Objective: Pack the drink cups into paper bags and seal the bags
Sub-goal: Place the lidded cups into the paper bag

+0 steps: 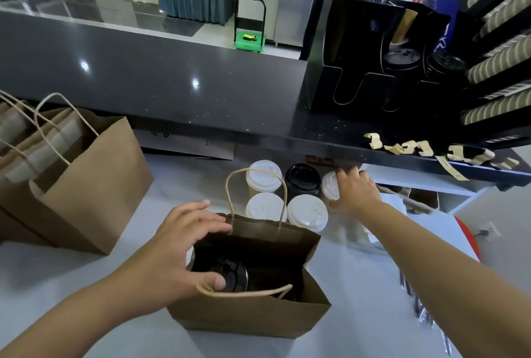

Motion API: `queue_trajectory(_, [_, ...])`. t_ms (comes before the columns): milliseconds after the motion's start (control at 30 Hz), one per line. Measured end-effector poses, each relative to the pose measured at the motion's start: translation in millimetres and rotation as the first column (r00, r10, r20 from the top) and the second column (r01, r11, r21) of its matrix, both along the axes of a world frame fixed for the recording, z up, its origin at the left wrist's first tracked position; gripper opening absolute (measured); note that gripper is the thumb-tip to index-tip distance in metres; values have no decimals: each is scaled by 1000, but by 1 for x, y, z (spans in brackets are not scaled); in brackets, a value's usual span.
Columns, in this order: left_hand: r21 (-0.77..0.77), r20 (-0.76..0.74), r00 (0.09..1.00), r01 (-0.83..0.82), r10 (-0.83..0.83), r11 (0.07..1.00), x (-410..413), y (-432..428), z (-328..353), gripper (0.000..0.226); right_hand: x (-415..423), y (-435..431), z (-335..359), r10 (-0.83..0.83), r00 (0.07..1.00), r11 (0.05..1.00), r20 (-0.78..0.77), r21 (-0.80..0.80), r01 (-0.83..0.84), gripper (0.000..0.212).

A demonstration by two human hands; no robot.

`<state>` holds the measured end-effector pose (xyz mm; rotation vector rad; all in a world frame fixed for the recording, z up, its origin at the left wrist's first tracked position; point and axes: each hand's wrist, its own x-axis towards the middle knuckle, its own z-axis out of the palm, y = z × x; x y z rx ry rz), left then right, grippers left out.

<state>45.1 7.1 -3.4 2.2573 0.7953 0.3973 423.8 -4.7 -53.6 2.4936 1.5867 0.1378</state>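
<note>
A pale bench (71,285) fills the lower view, and a dark raised counter (172,76) runs across behind it. On the right of the counter stands a black organiser (359,70) holding stacked lids and paper-wrapped sticks. Large brown paper bags (94,185) stand together on the left of the bench, their twine handles up.

In the centre of the bench stands a smaller open paper bag (253,314), upright, with one handle raised at its far edge and the other lying over its near edge. Inside, at its left end, sits a black-lidded cup (232,274).

Just behind the bag, five more cups stand in two rows. The near row has two white-lidded cups (265,206). The far row has a white lid, a black lid (302,181) and a rightmost white-lidded cup (329,185), which is partly covered.

The left hand (184,245) is spread wide across the left end of the bag's mouth, its fingers on the far rim and its thumb at the near rim. The right hand (356,188) reaches over the rightmost cup, its thumb splayed beside it. Whether it actually grips the cup cannot be told.

Curled strips of tan tape (425,147) hang along the counter's front edge on the right.
</note>
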Motion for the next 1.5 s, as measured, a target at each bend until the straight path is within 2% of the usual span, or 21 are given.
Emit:
queue_trajectory(233, [-18,-31,997,67,-67,998,-3,-2,-3,76,-12,-28,21,-116,970,985,-216,102,140,100])
queue_trajectory(433, [-28,-96,989,107,-109,994,-3,-2,-2,84,-28,-60,61,-113,913,928,-392,286,237,90])
queue_trajectory(600, [-48,-146,980,126,-132,991,-2,-2,-1,84,-47,-88,105,-49,793,858,-607,380,344,83])
queue_trajectory(767, [-38,-188,971,146,-151,988,-2,-1,-1,87,-90,-112,140,161,660,830,-734,462,311,55])
queue_trajectory(867, [-25,-183,969,162,-164,987,-3,-1,-2,86,-118,-119,152,196,605,848,-772,443,291,56])
queue_trajectory(933, [-7,-156,974,167,-166,986,-5,-2,-2,86,-138,-120,156,221,530,862,-818,418,286,62])
queue_trajectory(1033, [-3,-111,978,176,-176,984,-5,-4,-2,84,-167,-116,148,188,429,924,-884,307,229,59])
queue_trajectory(1100, [1,-102,977,189,-188,982,-6,-5,-2,81,-184,-110,137,121,459,961,-880,220,169,62])
queue_trajectory(1233, [26,-109,974,202,-198,979,-6,-6,-2,80,-197,-101,122,31,614,979,-789,148,142,70])
queue_trajectory(1400, [59,-121,974,199,-191,978,-8,-8,-3,92,-193,-105,123,4,655,991,-756,91,99,66])
queue_trajectory(1500, [67,-126,975,192,-183,979,-9,-10,-3,96,-190,-109,123,-13,746,999,-666,20,35,63])
